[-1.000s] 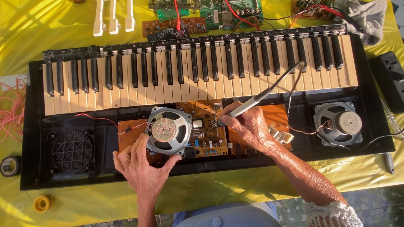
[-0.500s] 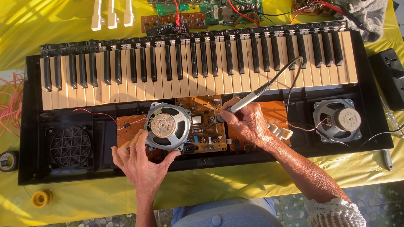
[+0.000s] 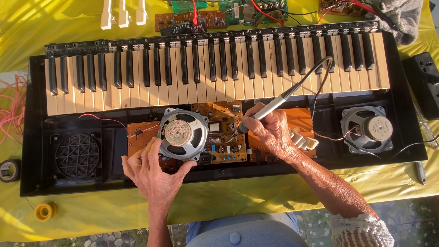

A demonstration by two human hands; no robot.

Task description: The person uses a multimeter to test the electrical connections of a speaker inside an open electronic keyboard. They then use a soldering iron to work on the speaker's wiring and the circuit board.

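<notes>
- Two bare hands work inside an opened electronic keyboard, its top cover off and its brown circuit boards laid bare below the row of keys.
- The left hand is clamped on the rim of a loose round speaker, holding it tilted over the boards — a thin red wire runs from it toward the left.
- The right hand is closed around a grey soldering iron, gripped like a pen, its tip down at the central board just right of the speaker.
- Judged from the scene, the work looks mid-way: the case is open and one speaker is out of its seat, while the empty speaker grille at left waits and a second speaker lies in its bay at right with wires trailing.
- Three detached white keys and more green and brown boards lie beyond the keyboard's far edge.
- The surface is a table under a yellow cloth in strong sunlight — a roll of black tape and a small yellow spool sit at the near left; patterned floor shows below.
</notes>
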